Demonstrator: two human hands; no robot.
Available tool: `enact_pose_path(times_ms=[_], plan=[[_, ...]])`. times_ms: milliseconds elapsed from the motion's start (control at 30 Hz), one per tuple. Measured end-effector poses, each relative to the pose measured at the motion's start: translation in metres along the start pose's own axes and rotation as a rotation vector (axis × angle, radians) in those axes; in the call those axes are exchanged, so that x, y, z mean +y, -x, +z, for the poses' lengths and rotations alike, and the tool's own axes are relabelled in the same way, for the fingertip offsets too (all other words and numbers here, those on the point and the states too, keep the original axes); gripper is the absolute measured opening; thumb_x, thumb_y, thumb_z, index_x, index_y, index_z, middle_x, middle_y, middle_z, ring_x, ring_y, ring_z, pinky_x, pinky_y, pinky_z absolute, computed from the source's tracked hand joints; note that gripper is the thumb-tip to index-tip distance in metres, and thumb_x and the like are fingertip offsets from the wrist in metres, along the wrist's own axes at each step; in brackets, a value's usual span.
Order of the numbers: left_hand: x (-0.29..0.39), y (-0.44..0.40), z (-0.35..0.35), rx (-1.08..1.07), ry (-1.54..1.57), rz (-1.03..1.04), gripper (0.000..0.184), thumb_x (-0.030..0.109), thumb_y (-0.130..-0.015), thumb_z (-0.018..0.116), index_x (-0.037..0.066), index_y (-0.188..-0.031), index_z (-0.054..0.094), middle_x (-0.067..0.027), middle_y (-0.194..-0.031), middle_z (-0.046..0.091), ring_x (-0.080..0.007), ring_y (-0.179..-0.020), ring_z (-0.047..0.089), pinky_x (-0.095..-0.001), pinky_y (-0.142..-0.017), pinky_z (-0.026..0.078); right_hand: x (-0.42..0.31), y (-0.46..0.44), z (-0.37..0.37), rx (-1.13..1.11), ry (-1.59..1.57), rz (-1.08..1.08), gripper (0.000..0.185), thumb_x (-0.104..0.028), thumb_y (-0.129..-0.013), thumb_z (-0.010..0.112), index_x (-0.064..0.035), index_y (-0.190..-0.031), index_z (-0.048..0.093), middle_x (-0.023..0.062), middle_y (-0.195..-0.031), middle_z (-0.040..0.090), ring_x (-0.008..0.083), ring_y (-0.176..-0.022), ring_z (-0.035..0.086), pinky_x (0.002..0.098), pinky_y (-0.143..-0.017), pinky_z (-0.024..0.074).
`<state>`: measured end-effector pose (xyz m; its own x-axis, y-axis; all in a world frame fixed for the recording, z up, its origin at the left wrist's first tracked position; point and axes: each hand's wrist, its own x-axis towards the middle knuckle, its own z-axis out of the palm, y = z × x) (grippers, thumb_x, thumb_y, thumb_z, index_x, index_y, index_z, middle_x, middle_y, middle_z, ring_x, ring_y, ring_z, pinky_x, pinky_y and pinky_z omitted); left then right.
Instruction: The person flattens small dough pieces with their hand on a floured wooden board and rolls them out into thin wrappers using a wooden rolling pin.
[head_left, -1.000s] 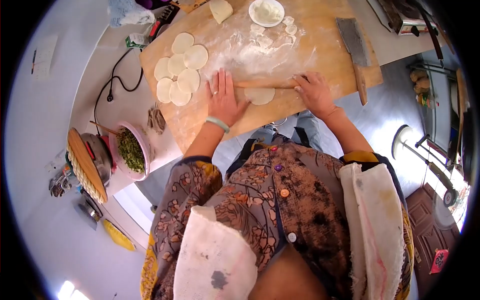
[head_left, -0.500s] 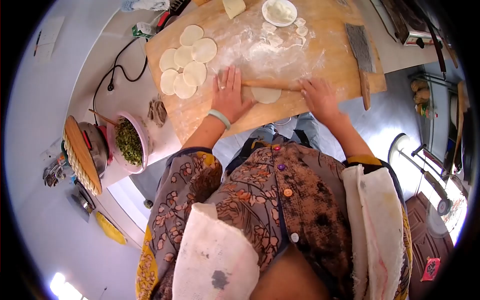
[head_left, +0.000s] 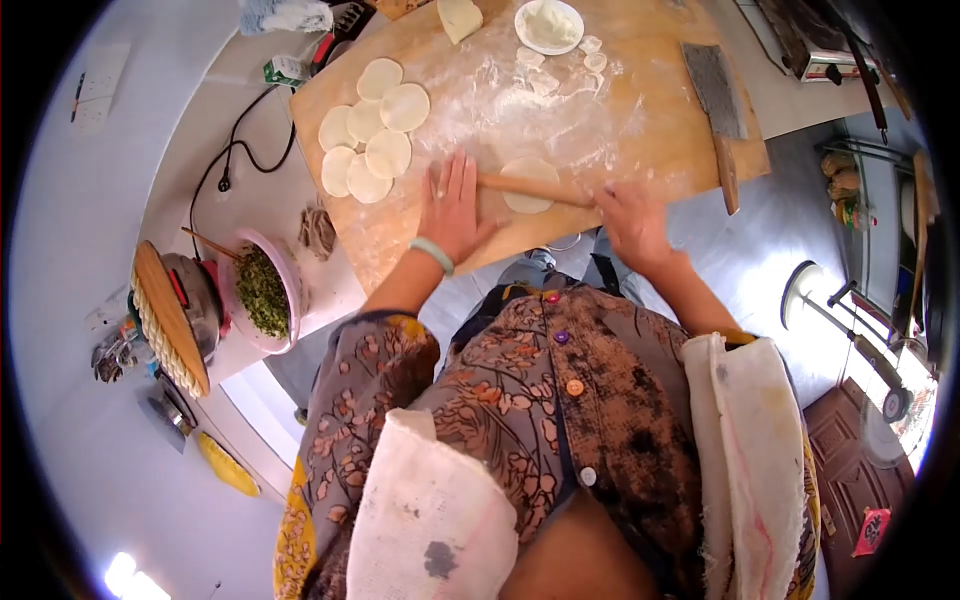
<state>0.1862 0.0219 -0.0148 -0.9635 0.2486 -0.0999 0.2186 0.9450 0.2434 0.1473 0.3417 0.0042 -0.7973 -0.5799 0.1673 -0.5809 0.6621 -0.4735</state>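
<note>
A wooden rolling pin [head_left: 545, 188] lies across a thin round dough wrapper [head_left: 530, 171] near the board's front edge, its right end slightly closer to me. My left hand [head_left: 452, 210] is flat at the pin's left end, fingers stretched out; how much of the pin is under the palm is hidden. Around the right end, the fingers of my right hand [head_left: 635, 225] are closed. Left of the hands, several rolled wrappers [head_left: 366, 121] overlap on the floured wooden board [head_left: 650, 150].
A cleaver [head_left: 715, 95] rests at the board's right edge. At the back are a bowl of flour [head_left: 549, 26], small dough pieces [head_left: 530, 58] and a dough block [head_left: 460, 18]. On the left stand a basin of chopped green filling [head_left: 262, 290] and a black cord [head_left: 232, 150].
The rolling pin has tilted, its right end coming toward me along with my right hand. More of the wrapper shows beyond the pin. My left hand stays at the left end.
</note>
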Motion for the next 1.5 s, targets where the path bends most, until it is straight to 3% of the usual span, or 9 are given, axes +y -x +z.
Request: enact_pose_path(times_ms=[200, 467, 800, 900, 1033, 1133, 1267, 1300, 1500], plan=[[0.007, 0.045, -0.001, -0.073, -0.018, 0.023, 0.102, 0.056, -0.087, 0.064, -0.008, -0.153, 0.020, -0.0279, -0.161, 0.019, -0.0415, -0.151, 0.016, -0.0580, -0.122, 0.006, -0.018, 0.008, -0.005, -0.004, -0.005, -0.037, 0.042, -0.002, -0.078, 0.061, -0.0102, -0.119, 0.065, 0.0104, -0.107, 0.062, 0.0334, -0.099, 0.059, 0.0446, -0.084, 0.0494], [-0.003, -0.020, -0.004, 0.003, -0.057, -0.019, 0.101, 0.056, -0.087, 0.063, -0.005, -0.154, 0.020, -0.0248, -0.162, 0.019, -0.0393, -0.151, 0.016, -0.0548, -0.122, 0.007, -0.001, -0.019, 0.000, 0.030, -0.029, 0.011, 0.039, -0.003, -0.079, 0.060, -0.0057, -0.118, 0.063, 0.0131, -0.100, 0.060, 0.0348, -0.093, 0.058, 0.0445, -0.080, 0.0502], [0.012, 0.056, -0.023, -0.097, -0.043, -0.002, 0.098, 0.052, -0.087, 0.067, -0.006, -0.154, 0.022, -0.0252, -0.161, 0.022, -0.0418, -0.151, 0.017, -0.0583, -0.120, 0.013, -0.037, 0.022, 0.002, -0.020, -0.115, 0.001, 0.039, -0.002, -0.077, 0.062, -0.0063, -0.115, 0.063, 0.0133, -0.101, 0.060, 0.0356, -0.092, 0.058, 0.0452, -0.079, 0.0504], [0.019, 0.061, -0.021, -0.065, -0.058, -0.017, 0.097, 0.053, -0.089, 0.065, -0.004, -0.154, 0.023, -0.0245, -0.161, 0.022, -0.0415, -0.150, 0.018, -0.0579, -0.120, 0.013, -0.030, 0.025, 0.003, 0.060, -0.125, -0.034, 0.039, -0.001, -0.077, 0.062, -0.0069, -0.116, 0.063, 0.0124, -0.100, 0.060, 0.0344, -0.094, 0.059, 0.0452, -0.079, 0.0504], [0.023, 0.041, -0.011, -0.125, -0.025, -0.028, 0.096, 0.056, -0.090, 0.061, -0.003, -0.155, 0.022, -0.0227, -0.163, 0.020, -0.0401, -0.151, 0.017, -0.0555, -0.121, 0.011, -0.025, 0.028, 0.005, 0.062, -0.052, -0.049, 0.037, -0.005, -0.080, 0.064, -0.0070, -0.117, 0.062, 0.0119, -0.102, 0.060, 0.0336, -0.095, 0.059, 0.0455, -0.078, 0.0508], [0.022, 0.004, -0.003, 0.000, -0.014, -0.024, 0.095, 0.058, -0.091, 0.057, -0.003, -0.155, 0.021, -0.0226, -0.163, 0.019, -0.0396, -0.151, 0.017, -0.0554, -0.121, 0.011, -0.017, 0.023, 0.004, 0.046, 0.022, -0.015, 0.035, -0.010, -0.084, 0.064, -0.0075, -0.118, 0.062, 0.0114, -0.103, 0.059, 0.0340, -0.095, 0.059, 0.0459, -0.080, 0.0509], [0.015, -0.043, -0.003, 0.016, -0.045, -0.002, 0.093, 0.059, -0.092, 0.053, -0.003, -0.155, 0.022, -0.0235, -0.163, 0.017, -0.0378, -0.152, 0.014, -0.0556, -0.122, 0.009, -0.001, 0.002, -0.003, 0.007, 0.056, 0.072, 0.029, -0.017, -0.092, 0.062, -0.0093, -0.119, 0.062, 0.0108, -0.105, 0.059, 0.0352, -0.099, 0.058, 0.0469, -0.085, 0.0508], [0.019, -0.053, -0.013, -0.074, -0.003, -0.049, 0.091, 0.058, -0.093, 0.052, -0.003, -0.155, 0.022, -0.0228, -0.164, 0.016, -0.0359, -0.153, 0.013, -0.0562, -0.122, 0.007, 0.001, -0.003, -0.007, 0.001, 0.074, 0.091, 0.028, -0.018, -0.092, 0.062, -0.0095, -0.119, 0.063, 0.0111, -0.106, 0.059, 0.0353, -0.100, 0.058, 0.0471, -0.086, 0.0508], [0.009, -0.052, -0.002, -0.056, 0.017, -0.010, 0.090, 0.059, -0.094, 0.050, 0.000, -0.156, 0.021, -0.0219, -0.164, 0.017, -0.0349, -0.153, 0.014, -0.0570, -0.122, 0.006, 0.009, -0.006, 0.006, -0.058, 0.127, 0.171, 0.029, -0.018, -0.094, 0.060, -0.0107, -0.122, 0.062, 0.0143, -0.110, 0.059, 0.0372, -0.105, 0.057, 0.0488, -0.088, 0.0502]])
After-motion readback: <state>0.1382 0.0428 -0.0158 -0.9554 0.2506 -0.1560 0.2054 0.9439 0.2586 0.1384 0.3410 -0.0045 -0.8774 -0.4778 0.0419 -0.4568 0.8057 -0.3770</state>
